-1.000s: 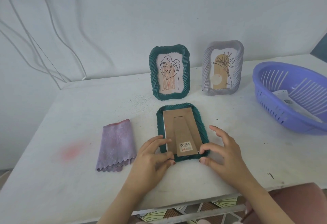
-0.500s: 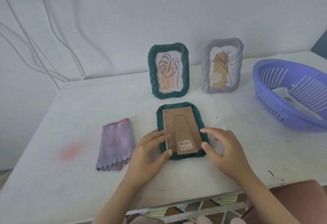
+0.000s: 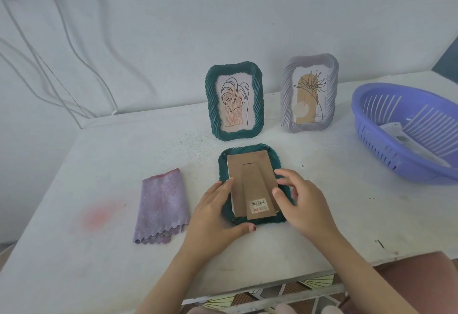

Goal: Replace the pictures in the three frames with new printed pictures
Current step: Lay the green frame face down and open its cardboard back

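A green frame (image 3: 247, 151) lies face down on the white table (image 3: 99, 251), its brown cardboard back (image 3: 247, 180) and stand facing up. My left hand (image 3: 215, 214) rests on the frame's left edge, fingers straight against the side of the cardboard back, thumb at the bottom edge. My right hand (image 3: 300, 202) sits over the right edge, thumb and fingertips touching the cardboard's right side. Behind stand a second green frame (image 3: 234, 102) with a leaf drawing and a grey-lilac frame (image 3: 309, 93) with a plant drawing.
A folded purple cloth (image 3: 161, 207) lies left of the flat frame. A purple slotted basket (image 3: 406, 130) with printed papers (image 3: 406, 140) inside stands at the right. White cables hang on the wall at the left. The table's front edge is near my forearms.
Both hands moved up along the frame's sides from its bottom corners. The right thumb and fingers now touch the cardboard back's right edge; the view came closer.
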Tool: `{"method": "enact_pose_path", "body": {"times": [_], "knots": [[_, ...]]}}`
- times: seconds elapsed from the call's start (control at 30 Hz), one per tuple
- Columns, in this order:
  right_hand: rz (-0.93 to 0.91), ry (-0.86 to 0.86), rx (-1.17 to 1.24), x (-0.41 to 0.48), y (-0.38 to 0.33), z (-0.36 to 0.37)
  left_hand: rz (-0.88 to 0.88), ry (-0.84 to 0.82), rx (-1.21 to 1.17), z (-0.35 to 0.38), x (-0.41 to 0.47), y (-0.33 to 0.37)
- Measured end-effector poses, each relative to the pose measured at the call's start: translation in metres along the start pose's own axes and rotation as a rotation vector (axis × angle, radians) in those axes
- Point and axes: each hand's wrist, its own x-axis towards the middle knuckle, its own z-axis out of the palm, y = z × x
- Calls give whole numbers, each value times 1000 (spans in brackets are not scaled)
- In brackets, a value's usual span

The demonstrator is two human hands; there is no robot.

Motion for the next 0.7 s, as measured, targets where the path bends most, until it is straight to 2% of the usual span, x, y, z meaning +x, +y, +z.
{"method": "enact_pose_path", "body": {"times": [0.53,0.7], "knots": [[146,-51,366,16,-12,-6,24,25,17,1,1,-2],[102,-27,310,21,-13,-5,31,18,16,2,2,-4]]}}
